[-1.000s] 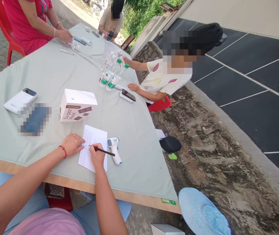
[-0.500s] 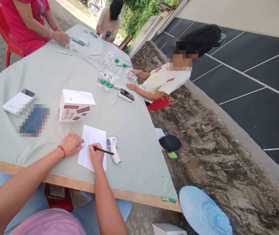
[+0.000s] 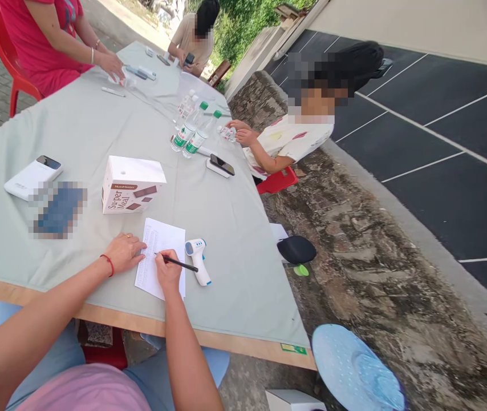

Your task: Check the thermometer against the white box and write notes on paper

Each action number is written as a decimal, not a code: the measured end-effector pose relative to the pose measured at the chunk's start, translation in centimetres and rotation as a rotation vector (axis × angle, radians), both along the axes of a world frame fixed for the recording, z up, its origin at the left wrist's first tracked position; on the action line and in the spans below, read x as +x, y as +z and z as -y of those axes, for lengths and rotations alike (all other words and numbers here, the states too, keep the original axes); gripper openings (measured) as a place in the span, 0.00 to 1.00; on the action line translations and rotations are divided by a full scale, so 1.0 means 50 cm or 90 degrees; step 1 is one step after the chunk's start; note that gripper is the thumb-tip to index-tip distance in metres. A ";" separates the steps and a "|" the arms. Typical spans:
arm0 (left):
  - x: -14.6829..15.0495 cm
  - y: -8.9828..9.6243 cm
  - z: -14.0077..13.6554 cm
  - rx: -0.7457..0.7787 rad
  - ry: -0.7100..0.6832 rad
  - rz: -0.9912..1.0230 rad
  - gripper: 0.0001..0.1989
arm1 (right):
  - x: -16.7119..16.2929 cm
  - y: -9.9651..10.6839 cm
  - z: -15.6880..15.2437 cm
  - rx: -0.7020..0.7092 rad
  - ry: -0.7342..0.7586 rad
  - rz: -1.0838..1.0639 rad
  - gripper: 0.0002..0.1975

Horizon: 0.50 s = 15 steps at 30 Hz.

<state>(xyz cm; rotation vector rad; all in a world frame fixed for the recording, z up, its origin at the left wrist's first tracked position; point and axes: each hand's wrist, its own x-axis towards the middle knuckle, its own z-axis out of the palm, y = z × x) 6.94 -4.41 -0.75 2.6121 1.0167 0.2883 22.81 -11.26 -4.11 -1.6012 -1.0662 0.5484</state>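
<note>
A person's right hand point(image 3: 169, 273) is grasping a slim black pen point(image 3: 181, 264) over a white sheet of paper point(image 3: 147, 274), while the left hand point(image 3: 126, 251) is lying flat and gripping nothing, its fingertips resting on the sheet's left edge. The pen is slanting back across the right hand; whether its tip is touching the page, the view is not showing. The paper is lying near the front of the table point(image 3: 239, 257), bearing rows of small marks on its left part, too fine to read.

A pale grey-green cloth is covering the table outdoors in daylight, leaving a wooden edge showing. A dark wall point(image 3: 440, 125) with white lines is rising at right, beyond weathered ground point(image 3: 337, 240).

Around the hands, 1 infrared thermometer point(image 3: 199, 265), 1 "Super Meal" carton point(image 3: 134, 185), 1 white power bank point(image 3: 29, 181) and 1 blurred blue object point(image 3: 59, 210) are resting. Farther off, 2 green-capped water bottles point(image 3: 192, 136) are standing together, with smaller bottles point(image 3: 186, 105) partly hidden behind, hard to count. Also at the table, 3 other people are sitting: a person in red point(image 3: 44, 45), a person in beige point(image 3: 190, 37) and a person in a patterned white top point(image 3: 295, 140).
</note>
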 end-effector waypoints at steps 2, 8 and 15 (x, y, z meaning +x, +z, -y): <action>0.000 0.000 0.000 0.000 0.000 -0.007 0.13 | 0.000 -0.001 0.000 -0.001 0.001 0.001 0.07; -0.001 0.001 0.000 0.001 -0.001 -0.012 0.13 | 0.000 0.000 0.002 -0.001 -0.006 -0.010 0.07; -0.001 0.001 -0.001 0.003 -0.002 -0.013 0.14 | 0.000 -0.001 0.001 -0.008 -0.013 -0.008 0.06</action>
